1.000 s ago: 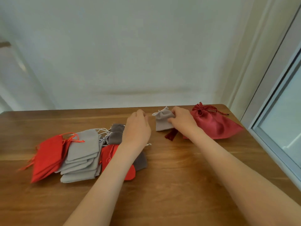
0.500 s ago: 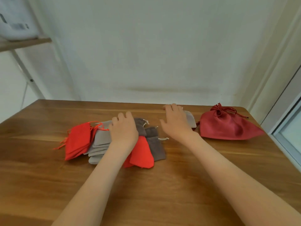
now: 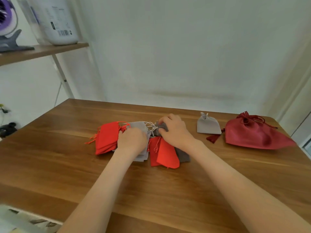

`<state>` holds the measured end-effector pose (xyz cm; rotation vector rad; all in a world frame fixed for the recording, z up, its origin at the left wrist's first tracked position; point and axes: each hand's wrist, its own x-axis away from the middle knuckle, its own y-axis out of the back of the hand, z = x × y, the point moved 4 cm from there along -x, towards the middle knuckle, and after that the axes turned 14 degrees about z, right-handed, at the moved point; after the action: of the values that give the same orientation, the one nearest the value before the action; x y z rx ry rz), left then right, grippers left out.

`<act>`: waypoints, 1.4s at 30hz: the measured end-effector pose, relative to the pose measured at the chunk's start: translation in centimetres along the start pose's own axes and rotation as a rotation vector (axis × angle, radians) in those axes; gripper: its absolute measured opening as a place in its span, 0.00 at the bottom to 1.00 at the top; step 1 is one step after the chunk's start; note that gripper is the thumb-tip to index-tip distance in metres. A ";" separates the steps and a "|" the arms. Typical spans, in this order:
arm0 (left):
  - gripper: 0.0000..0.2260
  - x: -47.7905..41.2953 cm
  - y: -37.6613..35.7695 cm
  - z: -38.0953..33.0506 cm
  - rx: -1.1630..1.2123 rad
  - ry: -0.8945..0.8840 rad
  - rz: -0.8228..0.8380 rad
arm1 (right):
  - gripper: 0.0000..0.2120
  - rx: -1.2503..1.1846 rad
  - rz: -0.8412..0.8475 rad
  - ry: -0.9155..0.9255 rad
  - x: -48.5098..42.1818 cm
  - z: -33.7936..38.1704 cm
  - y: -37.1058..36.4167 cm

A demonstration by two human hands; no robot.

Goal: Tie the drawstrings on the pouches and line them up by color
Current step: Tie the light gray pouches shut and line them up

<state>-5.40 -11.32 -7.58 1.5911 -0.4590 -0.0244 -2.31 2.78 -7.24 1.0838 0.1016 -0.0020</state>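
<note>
A heap of small pouches lies mid-table: red pouches at the left, light grey pouches in the middle, more red ones and dark grey pouches toward the right. My left hand rests with curled fingers on the light grey stack. A dark grey pouch at the heap's far side is gripped by my right hand. To the right, a tied light grey pouch stands alone. Beside it lies a large tied dark red pouch.
The wooden table ends near the wall at the back and near a window frame at the right. A shelf at the upper left carries a white container and a purple fan.
My right hand left the tied light grey pouch and moved left onto the heap, taking hold of a dark grey pouch. My left hand shifted onto the light grey stack. The view swung left.
</note>
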 end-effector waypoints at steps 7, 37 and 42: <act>0.11 1.7 2.5 -1.0 0.100 -0.014 -0.499 | 0.09 -0.662 0.043 0.000 0.5 0.7 0.7; 0.11 -0.8 -4.9 -14.2 0.978 -0.577 0.125 | 0.12 -1.126 -0.359 -0.242 12.2 -12.1 2.8; 0.07 -1.2 -5.2 -13.5 1.146 -0.557 0.113 | 0.12 -1.288 -0.432 -0.195 12.6 -12.5 3.2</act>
<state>-1.10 1.95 -11.77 2.6892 -1.1234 -0.1405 9.39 15.92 -11.32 -0.2419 0.1287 -0.3818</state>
